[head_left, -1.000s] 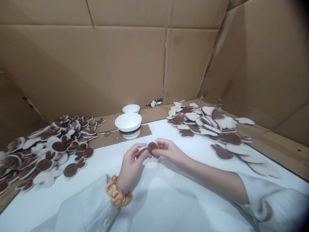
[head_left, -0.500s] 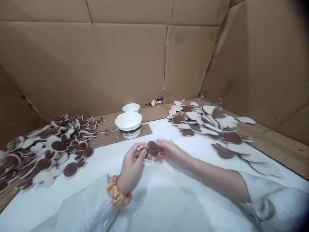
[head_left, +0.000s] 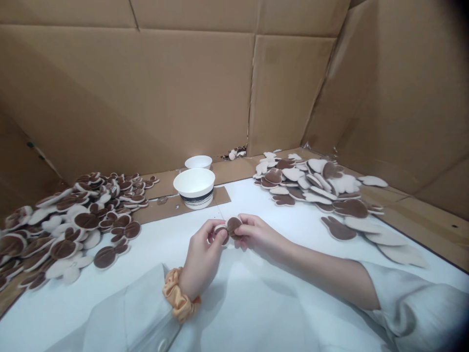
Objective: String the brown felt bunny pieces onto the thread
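Note:
A small brown plush fabric piece with pale edges is held between my two hands above the white tabletop. My left hand pinches its left lobe between thumb and fingers. My right hand is closed on the rounded right part, thumb in front. Fingers hide parts of the piece, and I cannot tell whether it is one layer or two. A thin thread-like line shows just above my left fingers. An orange scrunchie circles my left wrist.
A heap of brown and cream lobed fabric pieces lies at left. Larger bunny-shaped pieces are piled at right. Two white bowls stand behind my hands, the front one black-banded. Cardboard walls enclose the back and sides.
My right thumb has come round onto the front of the fabric piece, which has tilted slightly. My left hand keeps its pinch. The piles and bowls stay put.

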Available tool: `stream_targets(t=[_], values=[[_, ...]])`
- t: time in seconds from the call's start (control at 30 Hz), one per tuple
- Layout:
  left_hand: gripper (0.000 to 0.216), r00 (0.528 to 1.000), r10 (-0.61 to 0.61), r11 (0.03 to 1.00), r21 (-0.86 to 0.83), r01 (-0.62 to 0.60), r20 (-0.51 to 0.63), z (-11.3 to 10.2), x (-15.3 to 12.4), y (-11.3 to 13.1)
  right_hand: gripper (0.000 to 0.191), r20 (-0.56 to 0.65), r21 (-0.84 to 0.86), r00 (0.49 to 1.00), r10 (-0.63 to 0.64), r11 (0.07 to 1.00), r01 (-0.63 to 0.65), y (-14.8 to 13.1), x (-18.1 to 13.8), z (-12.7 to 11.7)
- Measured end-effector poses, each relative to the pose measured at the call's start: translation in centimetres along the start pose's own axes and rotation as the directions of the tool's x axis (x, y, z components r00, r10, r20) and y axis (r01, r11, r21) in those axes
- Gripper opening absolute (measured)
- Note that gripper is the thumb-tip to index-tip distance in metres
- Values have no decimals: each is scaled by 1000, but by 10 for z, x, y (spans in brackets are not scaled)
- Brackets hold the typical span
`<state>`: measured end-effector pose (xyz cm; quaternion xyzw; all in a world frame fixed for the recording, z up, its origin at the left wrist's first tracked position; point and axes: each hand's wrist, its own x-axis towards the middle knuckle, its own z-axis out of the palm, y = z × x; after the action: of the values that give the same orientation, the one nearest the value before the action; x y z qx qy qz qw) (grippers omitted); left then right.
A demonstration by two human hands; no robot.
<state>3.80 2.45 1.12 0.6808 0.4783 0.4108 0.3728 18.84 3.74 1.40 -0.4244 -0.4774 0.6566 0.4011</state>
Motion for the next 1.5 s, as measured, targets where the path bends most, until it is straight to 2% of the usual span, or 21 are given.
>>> stream_targets(t=[0.2, 0.4, 0.63, 0.77, 0.9, 1.07, 1.17, 1.27, 1.37, 1.43, 1.5], values=[[19, 1000, 2, 998, -69, -4, -29, 2, -1, -4, 6, 4, 32, 1000, 16, 999, -16, -4, -1, 1], [24, 997, -38, 995, -90, 31, -67, 0, -2, -3, 4, -16, 0, 999, -40, 999, 40, -3, 0, -2], [21, 1000, -23, 1000, -20, 24, 20, -2, 2, -7, 4, 12, 27, 999, -47, 999, 47, 1, 2, -4], [18, 995, -96, 979, -177, 97, 16, -1, 5, -7, 7, 34, 47, 999, -30, 999, 28, 2, 3, -4], [19, 975, -212, 908, -356, 221, 65, -1, 7, -7, 16, 42, 105, 999, -17, 994, 13, 2, 5, -7], [20, 956, -271, 857, -424, 292, 110, 0, 5, -7, 23, 40, 46, 999, -34, 998, 32, 2, 4, -6], [22, 963, -229, 890, -370, 266, 141, 1, 3, -8, 26, 59, -7, 996, -65, 998, 65, 3, 3, -6], [22, 990, -127, 974, -178, 138, 69, 0, 2, -9, 23, 55, -57, 997, -57, 997, 60, 4, 2, -7], [20, 998, -58, 998, -5, 58, 2, -2, 2, -10, 22, 86, -86, 995, -44, 995, 51, 3, 2, -7], [20, 997, -73, 997, -18, 73, 8, -3, 3, -11, 22, 95, -94, 994, -49, 994, 58, 3, 2, -6], [21, 993, -115, 986, -115, 117, 27, -3, 3, -12, 20, 81, -84, 996, -44, 995, 51, 4, 3, -6]])
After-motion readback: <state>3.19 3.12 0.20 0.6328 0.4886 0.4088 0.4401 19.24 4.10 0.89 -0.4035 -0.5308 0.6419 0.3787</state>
